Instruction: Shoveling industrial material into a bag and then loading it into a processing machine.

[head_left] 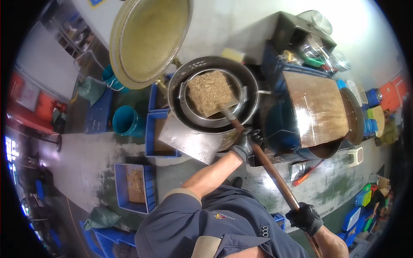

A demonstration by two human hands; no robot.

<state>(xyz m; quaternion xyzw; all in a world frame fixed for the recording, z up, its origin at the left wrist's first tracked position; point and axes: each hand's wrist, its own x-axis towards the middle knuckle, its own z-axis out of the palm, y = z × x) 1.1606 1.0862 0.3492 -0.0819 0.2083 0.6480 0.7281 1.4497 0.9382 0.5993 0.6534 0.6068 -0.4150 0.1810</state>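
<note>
Nearest, the right hand (306,218) in a black glove is closed around the rear end of the long wooden shovel handle (275,177). Further up, the gloved left hand (245,144) grips the same handle just behind the blade. The flat shovel blade (211,92), loaded with tan shredded material, sits over the steel bowl (211,118) inside the big metal pot (251,88). To work well, keep the blade level and steer from the front hand.
</note>
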